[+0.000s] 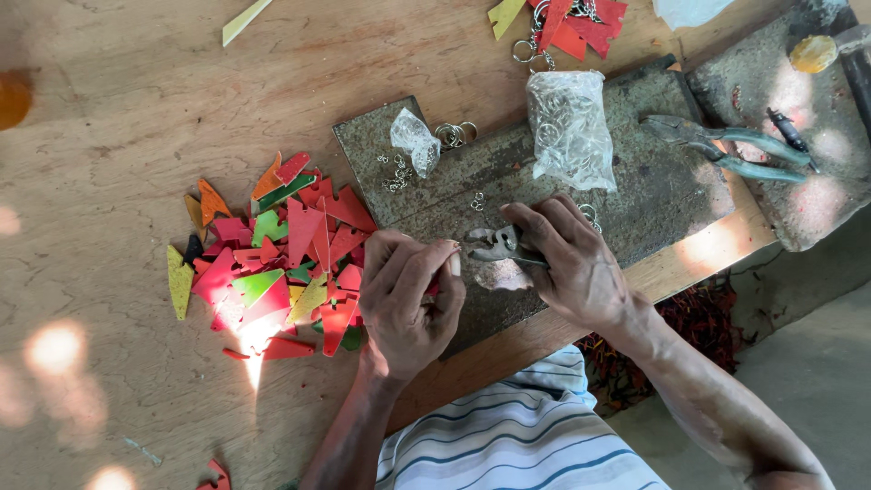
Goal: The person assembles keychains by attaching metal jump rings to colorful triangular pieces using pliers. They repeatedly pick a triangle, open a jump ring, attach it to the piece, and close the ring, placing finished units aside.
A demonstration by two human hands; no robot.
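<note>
My left hand (406, 299) pinches a small red flat piece with a pale tip at its fingertips, just right of a heap of coloured cut-out pieces (272, 259). My right hand (572, 263) grips small metal pliers (494, 245), whose jaws point left toward the piece in my left hand. Both hands hover over a grey stone slab (653, 195). Small metal rings (396, 172) lie scattered on the slab beside a small crumpled plastic bag (415, 141).
A larger clear bag of rings (570, 127) and green-handled pliers (735, 150) rest on the slab. More red and yellow pieces with key rings (567, 27) lie at the top. A second stone block (798, 118) sits right. The wooden tabletop (118, 136) spreads left.
</note>
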